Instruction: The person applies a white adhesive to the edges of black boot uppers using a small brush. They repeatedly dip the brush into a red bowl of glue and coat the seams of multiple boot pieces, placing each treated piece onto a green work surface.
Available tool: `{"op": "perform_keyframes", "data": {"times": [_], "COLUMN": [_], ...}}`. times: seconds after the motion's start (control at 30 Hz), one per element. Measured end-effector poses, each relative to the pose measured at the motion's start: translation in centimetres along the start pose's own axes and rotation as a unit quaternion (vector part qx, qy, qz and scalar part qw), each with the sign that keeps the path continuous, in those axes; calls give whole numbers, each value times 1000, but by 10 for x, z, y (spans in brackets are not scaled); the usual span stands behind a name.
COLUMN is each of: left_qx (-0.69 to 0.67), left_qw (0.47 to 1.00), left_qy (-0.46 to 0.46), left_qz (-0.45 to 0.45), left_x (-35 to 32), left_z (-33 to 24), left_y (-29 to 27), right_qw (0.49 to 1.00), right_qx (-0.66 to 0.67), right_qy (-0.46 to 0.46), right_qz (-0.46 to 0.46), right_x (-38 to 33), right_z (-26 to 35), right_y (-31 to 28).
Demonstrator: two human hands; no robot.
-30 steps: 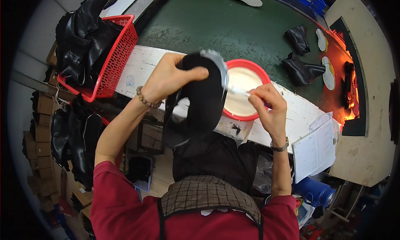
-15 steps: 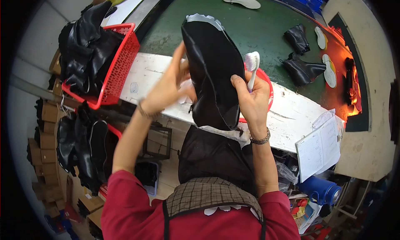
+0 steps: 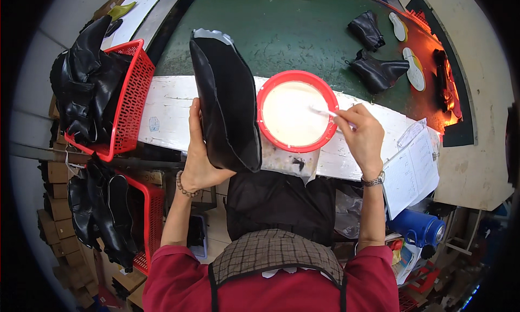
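The step in hand seems to be loading the white brush from the pale liquid in the red basin, with the black boot upper being kept ready beside it. The right hand is pinching the brush handle between thumb and fingers at the basin's 4 o'clock; the brush is slanting over the rim with its tip at the liquid, though blur is hiding the bristles and I cannot tell how deep they are sitting. The left hand is grasping the boot upper from its 7 o'clock side, some fingers being hidden behind it. The boot upper is standing at the basin's 9 o'clock, held apart from it, and its whitish edge is facing 12 o'clock. Beyond it, at 9 o'clock, a red basket is holding more dark boots. As I am judging it, the next move is calling for a brush that is carrying liquid without dripping, a clean lift towards 9 o'clock over the rim, and a left hand that is keeping the boot upper steady
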State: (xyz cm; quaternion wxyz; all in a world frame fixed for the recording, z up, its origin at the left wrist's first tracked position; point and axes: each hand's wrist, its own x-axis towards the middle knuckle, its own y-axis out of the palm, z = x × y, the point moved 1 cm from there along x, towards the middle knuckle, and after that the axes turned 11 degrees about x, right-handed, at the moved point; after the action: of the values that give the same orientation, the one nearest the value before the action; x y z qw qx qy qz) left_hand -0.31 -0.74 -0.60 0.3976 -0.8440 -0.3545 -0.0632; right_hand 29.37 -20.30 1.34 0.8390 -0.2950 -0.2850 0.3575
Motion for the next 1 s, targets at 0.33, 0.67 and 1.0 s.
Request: {"op": "perform_keyframes", "data": {"times": [0.33,0.67,1.0], "left_qx": [147,170,120], "left_qw": [985,961,984], "left_qy": [64,170,109], "left_qz": [68,139,70], "left_x": [11,15,29], "left_z": [-19,-44,-42], "left_y": [0,2,-6], "right_qw": [985,966,948], "right_qx": [168,212,296], "right_qy": [-27,-124,-118], "right_qz": [-13,-80,17], "right_x": [-2,41,-2], "right_z": [0,25,27], "right_y": [-2,-15,-10]}}
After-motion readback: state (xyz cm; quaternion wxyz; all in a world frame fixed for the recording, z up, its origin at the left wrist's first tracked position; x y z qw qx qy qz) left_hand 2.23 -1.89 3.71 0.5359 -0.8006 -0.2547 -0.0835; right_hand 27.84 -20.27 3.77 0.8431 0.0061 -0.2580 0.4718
